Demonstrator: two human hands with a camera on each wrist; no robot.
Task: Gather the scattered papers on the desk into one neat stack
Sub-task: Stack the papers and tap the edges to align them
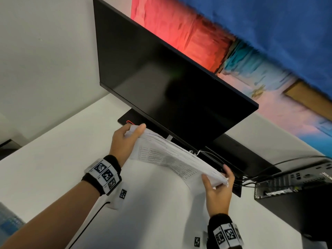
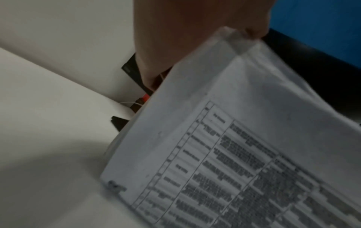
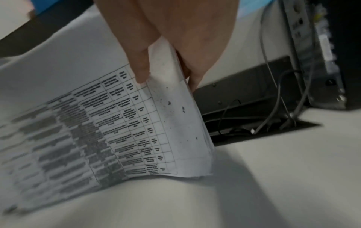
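A stack of printed papers (image 1: 172,159) with tables on them stands on its long edge on the white desk (image 1: 53,168), just in front of the monitor. My left hand (image 1: 125,139) grips the stack's left end, thumb on the near face. My right hand (image 1: 218,187) grips the right end, thumb on the near side and fingers behind. The left wrist view shows the papers (image 2: 234,146) tilted, with the hand (image 2: 185,38) at their top corner. In the right wrist view the papers (image 3: 117,123) touch the desk by their lower edge under the hand (image 3: 170,38).
A dark monitor (image 1: 161,78) on a black base rises right behind the papers. Cables (image 1: 269,169) run into a black cable tray at the right, next to a small computer (image 1: 296,184). A black cord (image 1: 93,220) lies on the desk near my left arm.
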